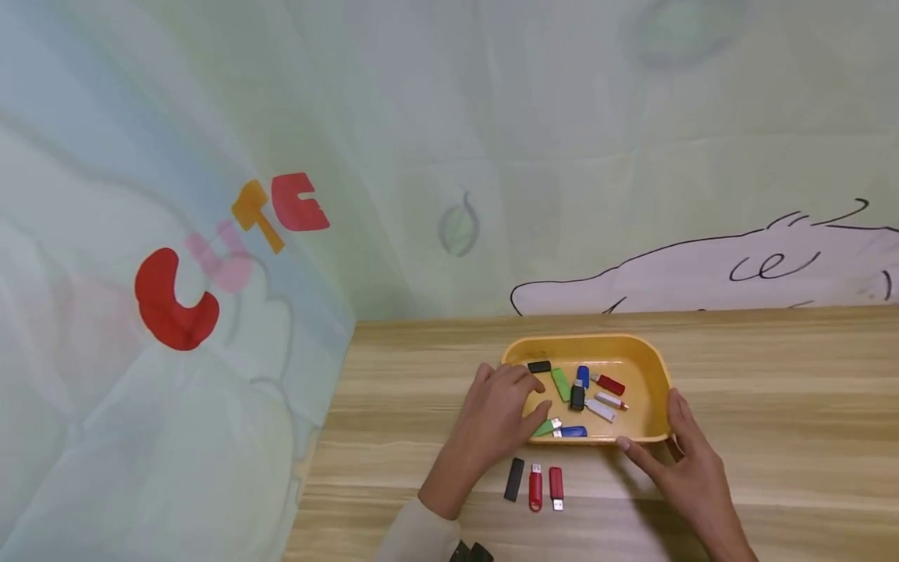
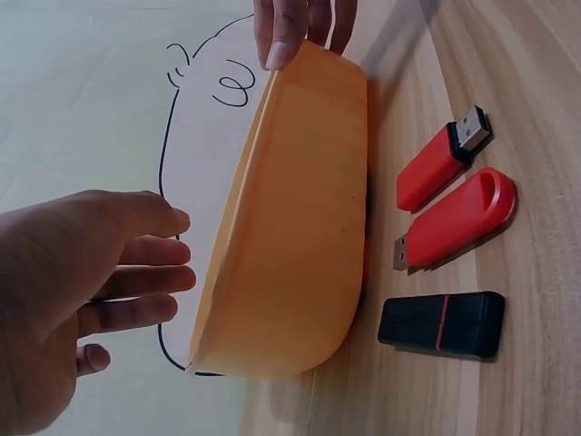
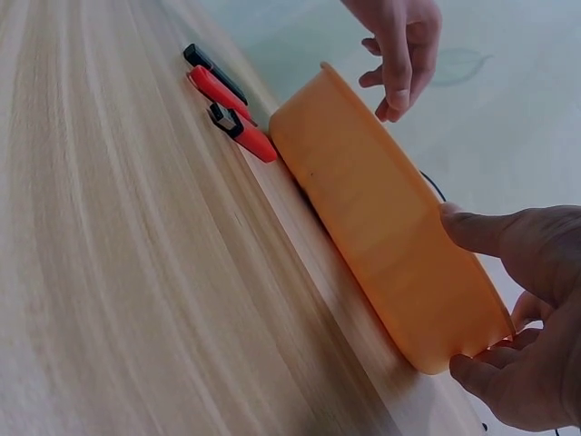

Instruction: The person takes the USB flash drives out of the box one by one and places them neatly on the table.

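One orange-yellow plastic tray with rounded corners (image 1: pixel 642 398), standing on a pale wood-grain desk (image 1: pixel 808 406); contents, USB sticks: two green (image 1: pixel 561 385) (image 1: pixel 545 428), two blue (image 1: pixel 583 375) (image 1: pixel 574 432), one black at the far left (image 1: pixel 539 366), one short black (image 1: pixel 577 397) touching the upper blue, one red (image 1: pixel 609 384), two whitish (image 1: pixel 601 410) (image 1: pixel 609 400) side by side; on the desk, just beside the tray's near wall, a row of three: black stick with a thin red band (image 1: pixel 514 479), red stick with a looped end (image 1: pixel 536 488), red stick with a black collar (image 1: pixel 556 484); left hand (image 1: pixel 497 406) above the tray's left end, fingers released and loosely bent; right hand (image 1: pixel 695 472), fingers grasping the tray's right near corner, thumb at the rim.
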{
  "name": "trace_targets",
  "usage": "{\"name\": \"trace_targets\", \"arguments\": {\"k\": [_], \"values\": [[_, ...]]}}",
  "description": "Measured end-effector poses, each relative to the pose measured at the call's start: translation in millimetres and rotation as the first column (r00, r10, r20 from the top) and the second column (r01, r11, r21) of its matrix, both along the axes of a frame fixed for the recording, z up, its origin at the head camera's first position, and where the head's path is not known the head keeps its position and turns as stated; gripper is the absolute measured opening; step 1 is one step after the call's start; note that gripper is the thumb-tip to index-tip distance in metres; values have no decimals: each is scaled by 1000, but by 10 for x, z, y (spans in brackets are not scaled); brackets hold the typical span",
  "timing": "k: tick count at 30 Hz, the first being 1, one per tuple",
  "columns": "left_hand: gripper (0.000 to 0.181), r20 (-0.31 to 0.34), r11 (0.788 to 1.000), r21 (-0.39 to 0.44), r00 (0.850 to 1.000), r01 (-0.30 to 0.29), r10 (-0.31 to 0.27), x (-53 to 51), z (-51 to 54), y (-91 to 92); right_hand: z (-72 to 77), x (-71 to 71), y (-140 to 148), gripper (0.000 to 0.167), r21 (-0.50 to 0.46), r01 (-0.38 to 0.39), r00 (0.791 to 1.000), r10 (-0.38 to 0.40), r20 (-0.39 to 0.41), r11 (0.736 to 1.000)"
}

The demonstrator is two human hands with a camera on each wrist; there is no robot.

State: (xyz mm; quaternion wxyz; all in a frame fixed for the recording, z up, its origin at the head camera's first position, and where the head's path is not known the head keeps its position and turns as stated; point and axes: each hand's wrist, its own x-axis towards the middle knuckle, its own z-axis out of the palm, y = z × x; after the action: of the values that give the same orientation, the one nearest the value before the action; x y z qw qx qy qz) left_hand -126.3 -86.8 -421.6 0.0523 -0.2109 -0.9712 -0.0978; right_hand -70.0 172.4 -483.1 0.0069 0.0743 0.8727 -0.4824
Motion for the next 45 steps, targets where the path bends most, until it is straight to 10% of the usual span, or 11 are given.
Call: {"name": "trace_targets", "arguments": {"k": [27,45], "values": [[35,149,990,-138,989,0,21,-186,-159,123,18,3,4,112,-12,-13,1000,14,15,1000],[23,306,979,-187,952,74,-13,-261,-171,280,22,11,15,112,-30,-2,1000,2,9,1000]]}}
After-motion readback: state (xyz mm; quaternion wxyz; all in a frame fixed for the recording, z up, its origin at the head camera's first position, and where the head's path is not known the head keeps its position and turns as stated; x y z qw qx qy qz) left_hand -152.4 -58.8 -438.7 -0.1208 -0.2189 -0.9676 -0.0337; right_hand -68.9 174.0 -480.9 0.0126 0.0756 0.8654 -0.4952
